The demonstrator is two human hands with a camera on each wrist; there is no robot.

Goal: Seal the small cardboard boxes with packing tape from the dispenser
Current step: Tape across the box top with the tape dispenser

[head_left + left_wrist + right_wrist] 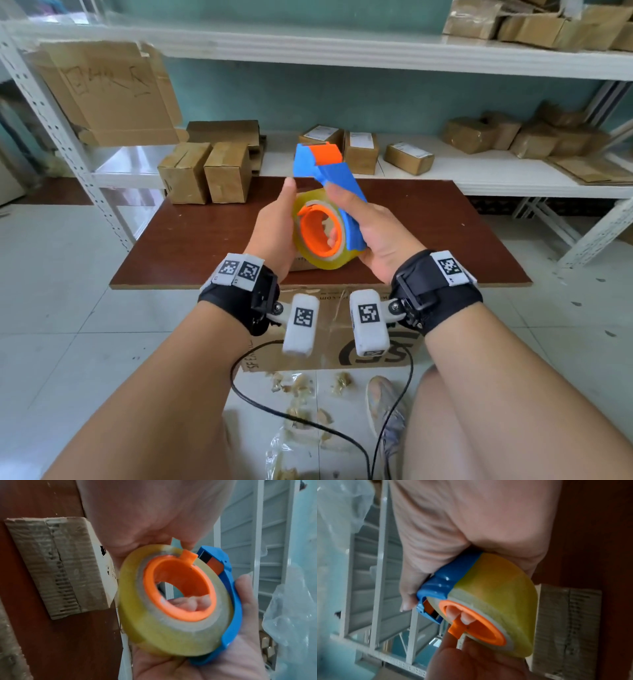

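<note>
1. Both hands hold one tape dispenser (329, 192) above the table (191, 240). The right hand (373, 233) wraps the blue frame, fingers curled through the orange hub (320, 233).
2. The left hand (274, 222) cups the yellowish tape roll (171, 635) from the side, thumb up along its edge.
3. One small box (56, 566) lies on the table under the roll.
4. Two more boxes (205, 173) stand at the table's far left corner.
5. Labelled parcels (359, 150) sit on the shelf (479, 171) behind.
</note>
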